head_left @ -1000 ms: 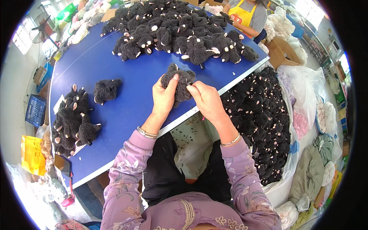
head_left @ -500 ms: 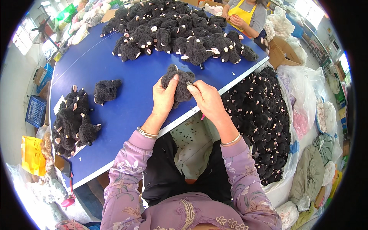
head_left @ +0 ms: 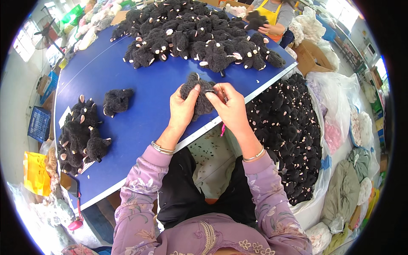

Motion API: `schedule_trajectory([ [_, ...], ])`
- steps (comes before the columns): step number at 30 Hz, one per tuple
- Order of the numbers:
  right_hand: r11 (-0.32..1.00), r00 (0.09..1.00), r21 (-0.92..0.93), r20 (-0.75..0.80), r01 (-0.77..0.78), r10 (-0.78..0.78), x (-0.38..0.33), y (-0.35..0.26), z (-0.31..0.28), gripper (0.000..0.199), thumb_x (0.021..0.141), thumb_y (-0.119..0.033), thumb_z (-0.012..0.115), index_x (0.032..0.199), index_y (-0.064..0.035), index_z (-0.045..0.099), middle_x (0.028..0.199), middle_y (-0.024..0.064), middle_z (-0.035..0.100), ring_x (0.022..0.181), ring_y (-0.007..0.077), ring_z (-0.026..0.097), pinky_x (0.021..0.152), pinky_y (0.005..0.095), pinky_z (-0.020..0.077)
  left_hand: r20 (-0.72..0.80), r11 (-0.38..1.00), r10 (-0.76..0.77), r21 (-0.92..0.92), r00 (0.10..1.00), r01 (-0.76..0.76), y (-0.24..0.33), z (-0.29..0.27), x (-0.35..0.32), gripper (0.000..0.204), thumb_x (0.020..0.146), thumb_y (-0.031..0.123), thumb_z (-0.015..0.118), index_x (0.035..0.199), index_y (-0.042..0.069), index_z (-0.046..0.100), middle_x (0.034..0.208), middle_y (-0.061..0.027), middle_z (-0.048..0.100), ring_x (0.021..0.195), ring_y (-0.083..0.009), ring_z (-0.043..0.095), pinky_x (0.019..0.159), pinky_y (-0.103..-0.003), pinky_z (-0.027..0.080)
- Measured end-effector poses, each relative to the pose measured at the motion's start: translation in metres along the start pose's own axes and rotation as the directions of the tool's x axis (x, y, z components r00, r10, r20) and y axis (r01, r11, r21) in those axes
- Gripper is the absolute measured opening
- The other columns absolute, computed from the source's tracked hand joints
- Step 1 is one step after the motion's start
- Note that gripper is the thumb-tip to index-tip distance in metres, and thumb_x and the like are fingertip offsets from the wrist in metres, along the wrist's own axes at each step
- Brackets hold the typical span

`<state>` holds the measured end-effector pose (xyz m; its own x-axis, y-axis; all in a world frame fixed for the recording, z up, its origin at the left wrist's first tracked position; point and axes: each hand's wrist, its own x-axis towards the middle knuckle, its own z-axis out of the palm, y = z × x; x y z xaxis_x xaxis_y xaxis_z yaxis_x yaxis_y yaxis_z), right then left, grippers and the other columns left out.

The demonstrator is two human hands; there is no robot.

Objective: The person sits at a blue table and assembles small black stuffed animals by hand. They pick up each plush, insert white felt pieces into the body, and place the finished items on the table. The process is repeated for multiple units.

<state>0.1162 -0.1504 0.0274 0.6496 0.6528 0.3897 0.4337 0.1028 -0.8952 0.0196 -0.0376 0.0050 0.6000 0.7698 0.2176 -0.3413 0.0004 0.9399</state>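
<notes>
Over the blue table near its front edge, a small fuzzy black plush toy point(head_left: 201, 103) is in my left hand point(head_left: 182, 109), its thumb pressed on the toy's front. My right hand point(head_left: 229, 104) is closed in a pinch at the toy's right side. A thin pale sliver shows by its fingertips; whether that is a tool or thread I cannot make out. Left of my hands a single black plush toy point(head_left: 118, 101) lies on the table. Beyond it, at the left edge, is a small heap of black plush toys point(head_left: 80, 131) with pink ears.
A large pile of black plush toys point(head_left: 182, 36) covers the table's point(head_left: 140, 127) far side. On the right stands a big clear-lined sack point(head_left: 316, 187) full of black plush toys. Across the corner a co-worker in a yellow apron point(head_left: 268, 16) holds a black plush toy point(head_left: 256, 20).
My right fingers have shifted slightly at the toy's side, while my left hand keeps its hold. The co-worker now holds up a black plush toy, where before their hands were together at the apron.
</notes>
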Motion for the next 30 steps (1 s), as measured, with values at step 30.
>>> schedule_trajectory([
  [30, 0.723, 0.896, 0.548, 0.124, -0.42, 0.427, 0.009, 0.017, -0.02, 0.014, 0.089, -0.015, 0.063, 0.095, -0.0041, 0.055, 0.071, -0.0031, 0.05, 0.049, 0.0031, 0.04, 0.041, 0.0198, 0.0316, 0.199, 0.943, -0.206, 0.301, 0.958, 0.14, 0.001, -0.017, 0.01, 0.05, 0.095, 0.045, 0.048, 0.112, -0.001, 0.059, 0.082, -0.0007, 0.061, 0.065, -0.0059, 0.053, 0.056, -0.021, 0.042],
])
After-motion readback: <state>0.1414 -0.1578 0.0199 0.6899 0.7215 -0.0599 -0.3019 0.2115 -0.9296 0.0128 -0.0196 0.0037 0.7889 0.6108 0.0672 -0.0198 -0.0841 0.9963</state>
